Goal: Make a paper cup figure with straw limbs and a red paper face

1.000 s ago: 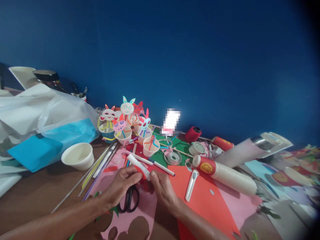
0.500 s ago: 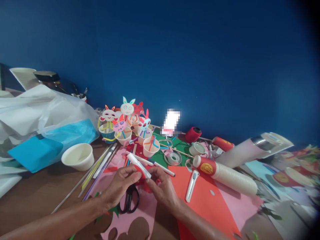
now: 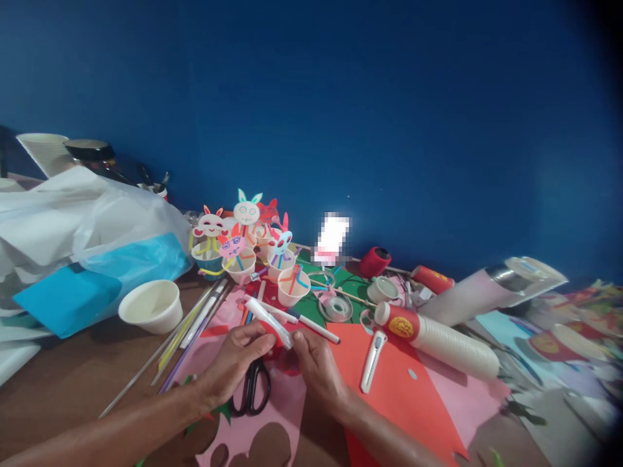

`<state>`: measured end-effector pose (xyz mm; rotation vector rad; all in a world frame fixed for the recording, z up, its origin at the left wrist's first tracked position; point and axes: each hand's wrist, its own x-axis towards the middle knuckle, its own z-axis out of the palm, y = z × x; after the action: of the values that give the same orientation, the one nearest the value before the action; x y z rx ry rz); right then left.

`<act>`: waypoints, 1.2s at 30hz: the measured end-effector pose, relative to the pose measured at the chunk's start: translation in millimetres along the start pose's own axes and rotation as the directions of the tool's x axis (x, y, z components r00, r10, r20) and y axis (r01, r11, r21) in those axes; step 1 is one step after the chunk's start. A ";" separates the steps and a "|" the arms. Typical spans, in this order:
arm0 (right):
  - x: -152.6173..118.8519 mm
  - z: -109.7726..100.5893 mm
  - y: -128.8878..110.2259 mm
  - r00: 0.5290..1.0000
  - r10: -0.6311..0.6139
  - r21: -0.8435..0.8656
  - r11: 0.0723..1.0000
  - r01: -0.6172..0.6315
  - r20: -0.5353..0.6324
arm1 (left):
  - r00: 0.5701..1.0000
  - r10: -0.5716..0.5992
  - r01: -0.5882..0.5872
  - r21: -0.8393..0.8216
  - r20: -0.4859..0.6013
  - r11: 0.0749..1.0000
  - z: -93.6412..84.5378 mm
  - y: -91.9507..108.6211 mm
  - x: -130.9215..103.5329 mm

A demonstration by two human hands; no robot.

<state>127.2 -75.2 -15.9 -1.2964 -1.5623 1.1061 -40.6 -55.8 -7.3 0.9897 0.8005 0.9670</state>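
Note:
A white tube [image 3: 268, 320] is held slantwise between my hands, its upper end pointing away to the left. My left hand [image 3: 243, 353] grips it with the thumb and bent fingers. At the tube's lower right end, my right hand [image 3: 314, 363] has its thumb and fingers pressed together; what they pinch is too small to make out. Something red shows blurred beneath the tube. Black-handled scissors [image 3: 251, 389] lie under my left hand on pink paper [image 3: 265, 421] with round holes cut out. White markers [image 3: 316, 327] lie just beyond.
Paper cups with animal faces [image 3: 238, 263] stand behind my hands. An empty white cup [image 3: 150, 307] and thin sticks [image 3: 192, 318] are at left. Rightward are a cutter [image 3: 374, 363], orange paper [image 3: 403, 402], stacked cups [image 3: 457, 344] and a tape roll [image 3: 335, 307].
My right thumb has moved up onto the tube's lower end, and the right fingers have drawn closer together. The red thing below has shifted slightly.

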 end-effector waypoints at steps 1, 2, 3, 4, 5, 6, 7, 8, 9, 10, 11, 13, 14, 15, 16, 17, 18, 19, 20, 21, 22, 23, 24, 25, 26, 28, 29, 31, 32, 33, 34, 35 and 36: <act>0.3 -0.6 -0.7 1.000 -0.012 -0.006 1.000 0.012 -0.001 | 1.000 0.001 -0.001 -0.003 0.003 1.000 -0.3 -0.5 0.2; 0.4 -1.3 -1.5 1.000 -0.029 -0.013 0.999 0.029 0.000 | 1.000 0.004 -0.004 -0.013 0.008 1.000 -0.4 -0.7 0.3; 0.3 -1.9 -2.2 0.999 -0.047 -0.025 0.999 0.046 -0.007 | 1.000 0.006 -0.005 -0.028 0.014 1.000 -0.4 -0.5 0.4; 0.0 -2.4 -2.7 0.998 -0.060 -0.043 0.997 0.059 -0.022 | 1.000 0.004 -0.003 -0.046 0.022 0.999 -0.2 -0.2 0.4; -0.6 -2.7 -2.9 0.997 -0.067 -0.065 0.996 0.065 -0.039 | 1.000 -0.001 0.002 -0.063 0.028 0.998 0.0 0.3 0.3; -1.2 -2.9 -2.6 0.996 -0.066 -0.090 0.994 0.061 -0.055 | 1.000 -0.007 0.009 -0.075 0.031 0.997 0.3 0.7 0.2; -2.0 -3.0 -2.1 0.996 -0.058 -0.113 0.992 0.051 -0.067 | 0.999 -0.014 0.016 -0.081 0.031 0.997 0.6 1.1 0.1; -2.7 -2.9 -1.5 0.996 -0.049 -0.134 0.990 0.039 -0.072 | 0.999 -0.020 0.023 -0.081 0.032 0.996 0.8 1.3 0.0; -3.4 -2.7 -1.0 0.997 -0.041 -0.145 0.989 0.032 -0.063 | 0.999 -0.024 0.026 -0.078 0.035 0.997 0.9 1.3 -0.1; -3.9 -2.4 -0.7 0.998 -0.038 -0.143 0.989 0.031 -0.043 | 0.999 -0.023 0.026 -0.073 0.036 0.997 0.9 1.1 -0.2; -4.3 -2.2 -0.8 0.999 -0.040 -0.131 0.991 0.037 -0.019 | 0.999 -0.018 0.021 -0.066 0.035 0.998 0.8 0.7 -0.2; -4.5 -1.5 -1.9 0.999 -0.049 -0.081 0.995 0.050 0.012 | 0.999 -0.007 0.009 -0.046 0.032 0.999 0.8 -0.2 -0.4; -4.5 -1.1 -2.8 0.999 -0.049 -0.053 0.997 0.050 0.019 | 0.999 -0.001 0.002 -0.040 0.033 0.999 0.9 -0.4 -0.6; -4.3 -0.8 -3.6 0.999 -0.045 -0.027 0.999 0.046 0.024 | 0.999 0.003 -0.002 -0.038 0.036 0.999 1.2 -0.4 -0.8; -4.1 -0.6 -4.4 0.999 -0.038 -0.005 0.999 0.038 0.031 | 0.999 0.005 -0.003 -0.041 0.043 0.999 1.5 -0.2 -1.0; -3.8 -0.6 -4.8 0.999 -0.028 0.013 1.000 0.027 0.041 | 0.999 0.007 -0.005 -0.049 0.052 0.999 1.9 0.2 -1.2; -3.4 -0.8 -4.9 0.999 -0.019 0.027 0.999 0.018 0.051 | 0.998 0.009 -0.006 -0.058 0.060 0.998 2.3 0.8 -1.3; -3.1 -1.2 -4.6 0.998 -0.016 0.037 0.999 0.014 0.057 | 0.998 0.011 -0.007 -0.066 0.066 0.998 2.6 1.4 -1.3; -2.7 -1.7 -3.9 0.998 -0.020 0.044 0.999 0.018 0.056 | 0.997 0.012 -0.007 -0.073 0.072 0.997 2.7 1.9 -1.2; -2.4 -2.3 -3.0 0.998 -0.029 0.048 0.998 0.026 0.052 | 0.997 0.015 -0.009 -0.079 0.075 0.997 2.5 2.3 -0.9; -2.1 -2.8 -1.9 0.998 -0.039 0.046 0.998 0.037 0.039 | 0.997 0.015 -0.008 -0.083 0.074 0.996 2.3 2.5 -0.6; -1.9 -3.2 -0.8 0.999 -0.046 0.036 0.998 0.045 0.023 | 0.998 0.013 -0.007 -0.085 0.067 0.996 1.8 2.6 -0.3; -1.8 -3.5 0.2 0.999 -0.048 0.022 0.999 0.047 0.005 | 0.998 0.012 -0.007 -0.086 0.057 0.996 1.4 2.5 0.0; -1.8 -3.5 0.8 0.999 -0.044 0.006 0.999 0.044 -0.010 | 0.999 0.011 -0.007 -0.083 0.046 0.996 1.0 2.3 0.2; -2.1 -3.4 1.1 0.999 -0.036 -0.005 0.999 0.036 -0.019 | 0.999 0.008 -0.004 -0.078 0.041 0.997 0.7 2.0 0.3; -2.8 -2.8 0.5 1.000 -0.026 -0.006 1.000 0.026 -0.007 | 0.999 0.001 0.002 -0.066 0.054 0.998 0.6 1.7 -0.2; -3.2 -2.3 -0.4 1.000 -0.028 0.008 1.000 0.028 0.010 | 0.998 0.003 0.001 -0.061 0.066 0.998 0.7 1.7 -0.6; -4.0 -1.3 -3.0 0.999 -0.037 0.043 0.998 0.036 0.027 | 0.996 0.010 -0.005 -0.057 0.083 0.998 1.4 1.8 -1.5; -4.3 -0.9 -4.4 0.999 -0.041 0.058 0.998 0.039 0.026 | 0.996 0.015 -0.010 -0.056 0.084 0.998 1.8 1.9 -1.9; -4.5 -0.4 -5.9 0.999 -0.041 0.073 0.997 0.039 0.027 | 0.996 0.020 -0.015 -0.056 0.087 0.998 2.1 2.0 -2.2; -4.6 0.1 -7.4 0.999 -0.039 0.088 0.995 0.036 0.031 | 0.995 0.023 -0.018 -0.056 0.092 0.998 2.4 2.1 -2.4; -4.6 0.5 -8.9 0.999 -0.033 0.107 0.994 0.029 0.036 | 0.994 0.028 -0.023 -0.057 0.102 0.998 2.7 2.1 -2.6; -4.5 0.9 -10.1 0.999 -0.023 0.130 0.991 0.017 0.042 | 0.993 0.033 -0.026 -0.056 0.114 0.998 2.9 2.3 -2.7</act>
<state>124.2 -80.7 -6.7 -1.1746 -1.5056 1.2103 -39.7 -58.6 -3.9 1.0030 0.6620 0.9437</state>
